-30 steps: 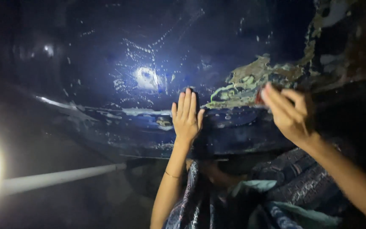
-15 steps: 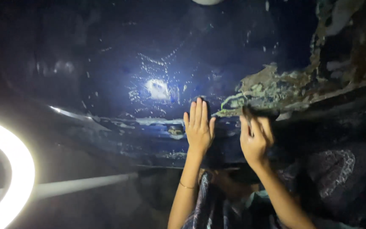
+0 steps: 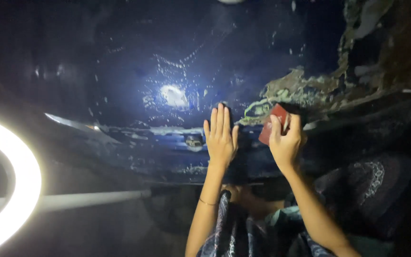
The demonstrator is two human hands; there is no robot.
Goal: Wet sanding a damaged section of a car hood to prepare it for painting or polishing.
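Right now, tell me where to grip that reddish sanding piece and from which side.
Grip the reddish sanding piece by its lower right part, coming from below and behind. It lies flat against the blue panel, so only its outer face and edges are free. The right hand already holds it there; the left hand lies flat on the panel beside it.

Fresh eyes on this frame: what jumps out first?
The glowing ring light at the left edge, with its glare spot reflected on the dark blue panel overhead. At centre, the left hand lies flat on the panel while the right hand presses a reddish sanding pad against the edge of a rough patch of flaked, peeling paint that spreads to the upper right.
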